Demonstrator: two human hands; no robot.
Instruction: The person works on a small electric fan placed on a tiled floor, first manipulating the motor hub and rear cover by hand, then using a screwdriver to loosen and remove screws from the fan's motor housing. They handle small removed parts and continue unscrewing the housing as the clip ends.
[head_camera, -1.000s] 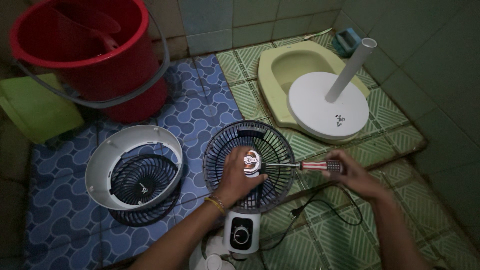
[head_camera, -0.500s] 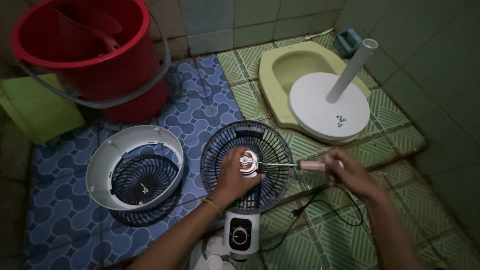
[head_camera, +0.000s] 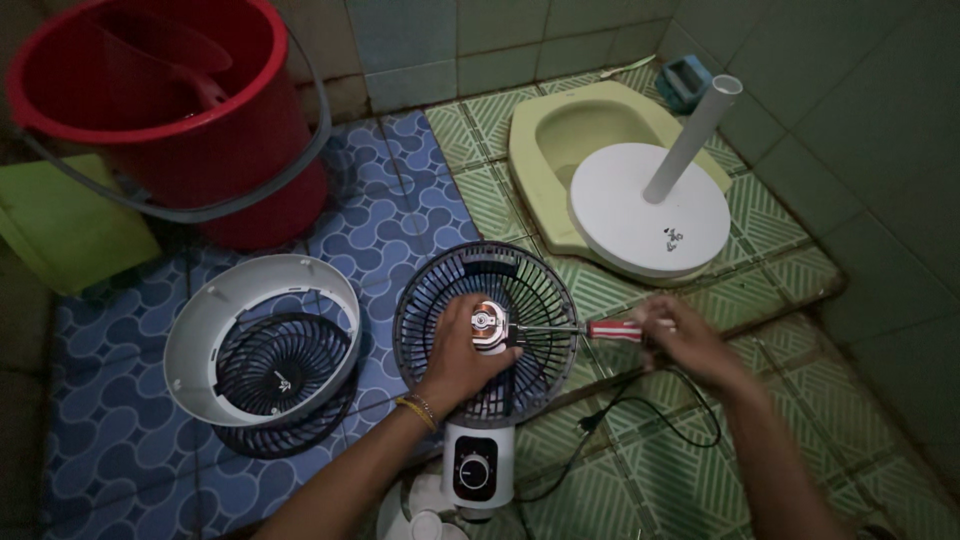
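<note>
On the tiled floor, near its middle, lies the fan rear grille (head_camera: 487, 330) w/ motor hub (head_camera: 489, 326). Left hand (head_camera: 462, 357) lies spread over it; right hand (head_camera: 680, 340) pinches the red-handled screwdriver (head_camera: 612, 328), tip apparently at the hub. Front guard (head_camera: 262, 345) & base (head_camera: 648, 208) already off; hub fastener remains. Vs. earlier, the right hand sits slightly further right.

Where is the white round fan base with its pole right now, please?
The fan base sits upper right in the head view, resting on the green squat toilet, beyond the right hand.
</note>
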